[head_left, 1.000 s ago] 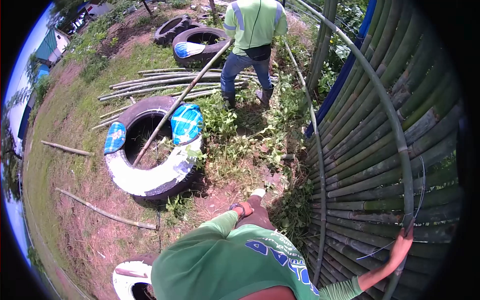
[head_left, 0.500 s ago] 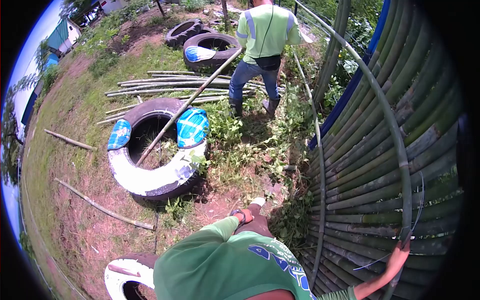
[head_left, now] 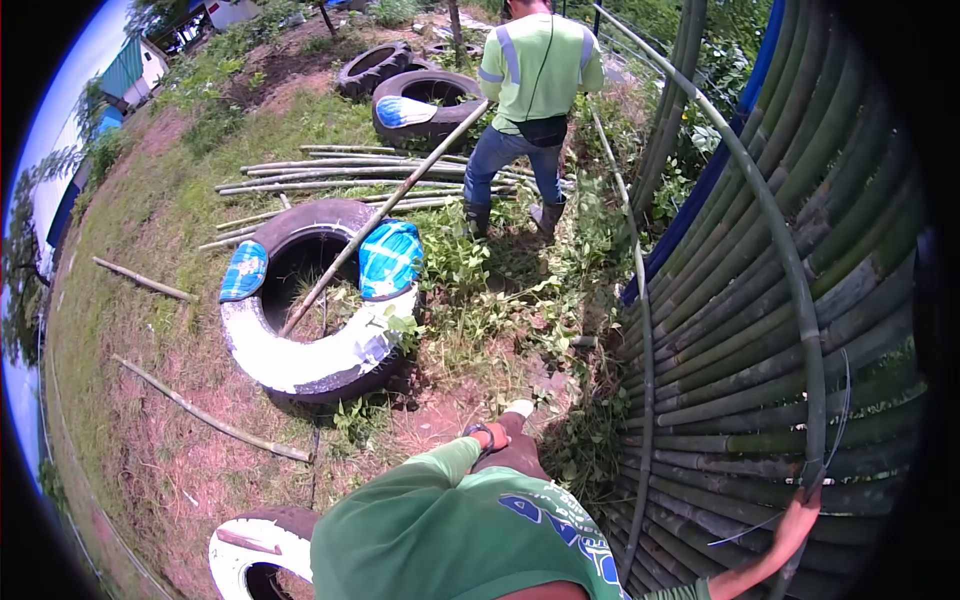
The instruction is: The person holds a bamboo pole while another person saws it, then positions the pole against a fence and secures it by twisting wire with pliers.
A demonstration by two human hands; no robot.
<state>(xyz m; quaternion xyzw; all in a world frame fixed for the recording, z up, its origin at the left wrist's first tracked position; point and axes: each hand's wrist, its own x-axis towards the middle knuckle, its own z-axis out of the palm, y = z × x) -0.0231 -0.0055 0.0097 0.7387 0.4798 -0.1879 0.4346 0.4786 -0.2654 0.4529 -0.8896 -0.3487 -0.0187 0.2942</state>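
At four o'clock the pole [head_left: 814,400] is touched by the right hand [head_left: 797,517], which could be poked if the wire [head_left: 848,385] springs; the leg [head_left: 515,456] at six is touched by the left hand [head_left: 490,437], and how curled the fingers are cannot be told

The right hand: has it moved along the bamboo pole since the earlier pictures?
No: judged against the curved bamboo pole, the right hand stays at about the same place.

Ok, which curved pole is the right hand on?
The right hand is on the rightmost pole, by the thin strand; the left pole has no hand on it.
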